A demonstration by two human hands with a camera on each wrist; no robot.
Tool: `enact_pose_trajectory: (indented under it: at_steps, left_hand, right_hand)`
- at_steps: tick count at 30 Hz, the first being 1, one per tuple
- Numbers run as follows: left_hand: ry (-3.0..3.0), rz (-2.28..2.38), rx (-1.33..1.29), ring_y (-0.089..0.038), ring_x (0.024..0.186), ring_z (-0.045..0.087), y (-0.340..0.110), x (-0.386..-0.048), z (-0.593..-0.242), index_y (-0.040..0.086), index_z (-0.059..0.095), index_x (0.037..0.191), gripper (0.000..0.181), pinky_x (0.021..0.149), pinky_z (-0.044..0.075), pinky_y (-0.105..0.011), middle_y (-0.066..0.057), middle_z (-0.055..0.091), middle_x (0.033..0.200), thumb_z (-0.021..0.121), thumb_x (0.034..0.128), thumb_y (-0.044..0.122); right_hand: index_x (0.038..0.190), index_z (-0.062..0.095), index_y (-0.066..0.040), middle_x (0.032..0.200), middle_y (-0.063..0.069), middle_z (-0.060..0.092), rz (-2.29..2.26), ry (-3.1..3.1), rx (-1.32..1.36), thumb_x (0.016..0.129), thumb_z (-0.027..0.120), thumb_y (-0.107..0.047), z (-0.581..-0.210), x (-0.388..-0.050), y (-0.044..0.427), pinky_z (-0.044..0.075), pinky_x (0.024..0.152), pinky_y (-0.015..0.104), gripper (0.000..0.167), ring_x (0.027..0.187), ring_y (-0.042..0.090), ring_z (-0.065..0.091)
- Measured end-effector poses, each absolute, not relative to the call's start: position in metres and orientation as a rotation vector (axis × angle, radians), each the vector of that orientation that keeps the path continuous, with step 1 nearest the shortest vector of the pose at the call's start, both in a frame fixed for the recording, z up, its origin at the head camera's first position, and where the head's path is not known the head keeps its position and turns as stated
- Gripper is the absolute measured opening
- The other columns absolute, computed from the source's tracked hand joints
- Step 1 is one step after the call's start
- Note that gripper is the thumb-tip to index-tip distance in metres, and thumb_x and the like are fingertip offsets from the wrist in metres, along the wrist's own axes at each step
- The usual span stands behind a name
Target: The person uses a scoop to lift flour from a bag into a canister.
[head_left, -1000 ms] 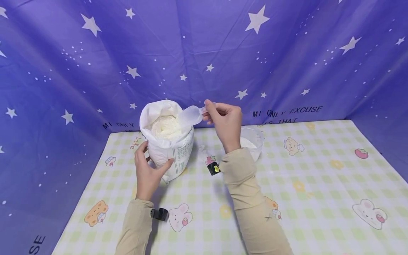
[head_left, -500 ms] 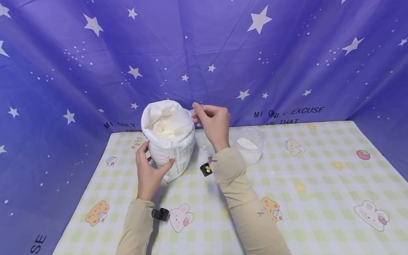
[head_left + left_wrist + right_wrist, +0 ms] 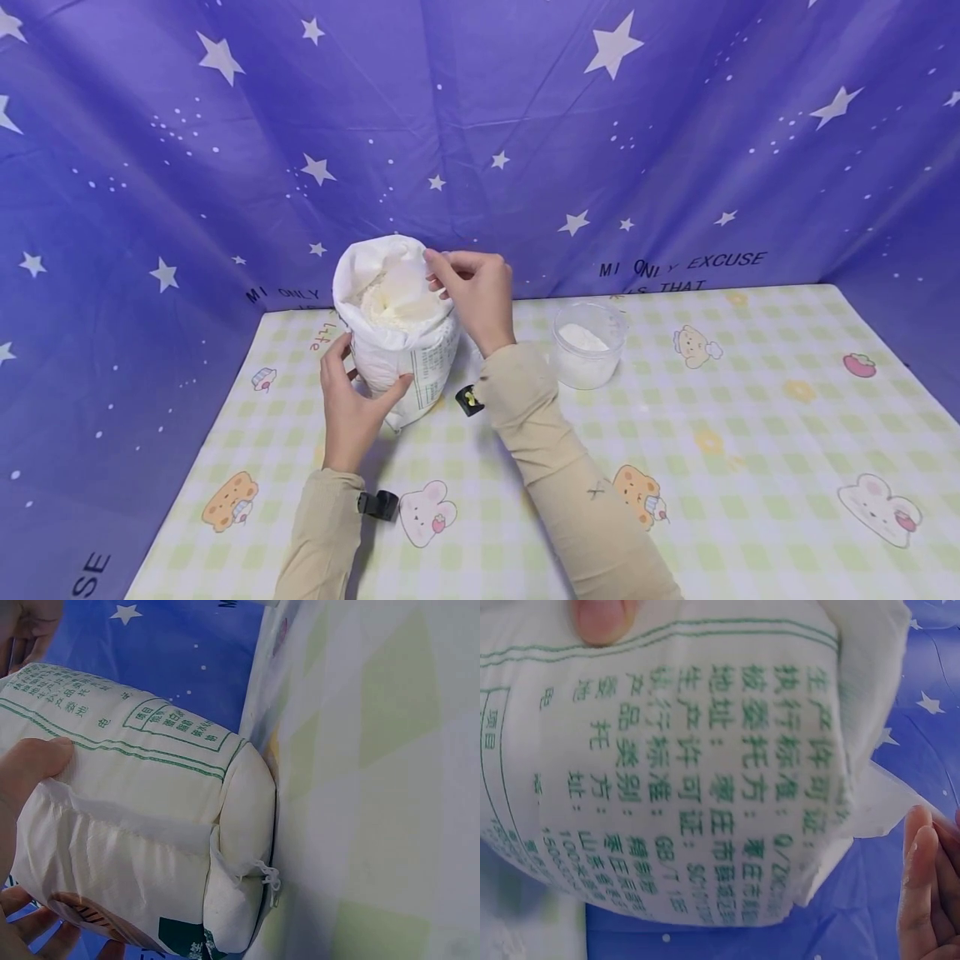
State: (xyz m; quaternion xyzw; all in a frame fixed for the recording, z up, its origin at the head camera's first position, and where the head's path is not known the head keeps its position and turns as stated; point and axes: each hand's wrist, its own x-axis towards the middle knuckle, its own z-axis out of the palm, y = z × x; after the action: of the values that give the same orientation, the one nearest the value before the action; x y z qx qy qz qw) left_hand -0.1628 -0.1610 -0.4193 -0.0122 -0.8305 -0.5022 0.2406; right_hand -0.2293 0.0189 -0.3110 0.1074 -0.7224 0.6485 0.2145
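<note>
My right hand (image 3: 482,298) pinches the scoop (image 3: 877,801), outline hard to make out against powder (image 3: 381,307); left hand (image 3: 354,417) grips the bag (image 3: 393,367), most fingertips hidden in head view.

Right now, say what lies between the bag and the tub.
In the head view, the right hand and its sleeve show between bag and tub.

A checked tabletop (image 3: 750,542), pale green and white with cartoon prints (image 3: 873,504), spans the lower part of the head view. On it a white bag (image 3: 405,358) stands upright left of centre; a clear tub (image 3: 588,371) of white powder (image 3: 583,338) stands right of centre.
</note>
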Motion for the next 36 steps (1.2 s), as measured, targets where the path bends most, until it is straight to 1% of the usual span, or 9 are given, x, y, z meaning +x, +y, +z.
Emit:
enact_pose_trajectory:
  at_steps: [8,12,19,22,26,28,32,36]
  left_hand:
    - [-2.264,-1.364,-0.047,-0.023,0.133,0.037,-0.162,-0.162,-0.419,0.006,0.033,0.147,0.096,0.102,0.042,-0.039,-0.013,0.038,0.145,0.09,0.071,0.02]
    - [-2.262,-1.36,-0.05,-0.023,0.133,0.038,-0.162,-0.163,-0.42,0.006,0.033,0.147,0.097,0.101,0.042,-0.039,-0.013,0.038,0.146,0.091,0.0702,0.02]
    - [-2.263,-1.36,-0.053,-0.023,0.134,0.037,-0.162,-0.163,-0.42,0.007,0.033,0.147,0.097,0.101,0.042,-0.039,-0.012,0.038,0.145,0.091,0.0705,0.021]
    - [-2.268,-1.358,-0.051,-0.023,0.134,0.037,-0.161,-0.163,-0.42,0.007,0.033,0.147,0.096,0.102,0.042,-0.039,-0.013,0.038,0.145,0.09,0.0713,0.021]
    - [-2.279,-1.358,-0.041,-0.023,0.134,0.037,-0.16,-0.163,-0.42,0.008,0.033,0.147,0.095,0.102,0.043,-0.038,-0.013,0.038,0.144,0.089,0.0728,0.022]
    - [-2.283,-1.362,-0.035,-0.022,0.134,0.037,-0.16,-0.163,-0.42,0.009,0.033,0.148,0.094,0.102,0.043,-0.038,-0.013,0.038,0.144,0.089,0.0731,0.022]
    - [-2.279,-1.374,-0.027,-0.022,0.134,0.036,-0.16,-0.163,-0.42,0.009,0.033,0.148,0.095,0.103,0.042,-0.038,-0.013,0.038,0.145,0.089,0.073,0.022]
    - [-2.274,-1.375,-0.024,-0.021,0.133,0.036,-0.161,-0.163,-0.42,0.009,0.033,0.148,0.095,0.103,0.042,-0.038,-0.013,0.037,0.145,0.089,0.0725,0.021]
  right_hand:
    - [0.089,0.08,-0.006,0.072,0.006,0.073,1.769,-2.091,0.331,0.091,0.073,-0.029,-0.312,-0.232,0.008,0.058,0.061,0.025,0.024,0.063,0.014,0.068]
    - [0.089,0.08,-0.007,0.073,0.005,0.073,1.699,-2.17,0.388,0.09,0.074,-0.028,-0.313,-0.234,0.004,0.057,0.061,0.023,0.021,0.064,0.013,0.067]
    - [0.091,0.082,-0.011,0.071,0.003,0.073,1.563,-2.297,0.487,0.09,0.074,-0.027,-0.315,-0.236,-0.001,0.048,0.055,0.021,0.018,0.063,0.014,0.066]
    - [0.091,0.082,-0.012,0.069,0.002,0.072,1.534,-2.333,0.501,0.09,0.073,-0.028,-0.315,-0.237,-0.002,0.045,0.055,0.021,0.018,0.064,0.014,0.066]
    - [0.093,0.082,-0.013,0.071,0.001,0.073,1.546,-2.381,0.496,0.091,0.072,-0.03,-0.315,-0.237,-0.001,0.048,0.058,0.022,0.02,0.066,0.014,0.068]
    - [0.092,0.081,-0.011,0.072,0.001,0.073,1.569,-2.397,0.499,0.092,0.071,-0.03,-0.315,-0.238,0.0,0.049,0.06,0.022,0.022,0.067,0.014,0.068]
    - [0.083,0.08,-0.008,0.071,0.002,0.072,1.607,-2.405,0.524,0.094,0.069,-0.031,-0.316,-0.238,0.004,0.051,0.06,0.023,0.027,0.068,0.016,0.067]
    - [0.076,0.077,-0.009,0.067,0.001,0.07,1.636,-2.405,0.536,0.094,0.068,-0.032,-0.315,-0.237,0.008,0.051,0.061,0.024,0.031,0.066,0.017,0.066]
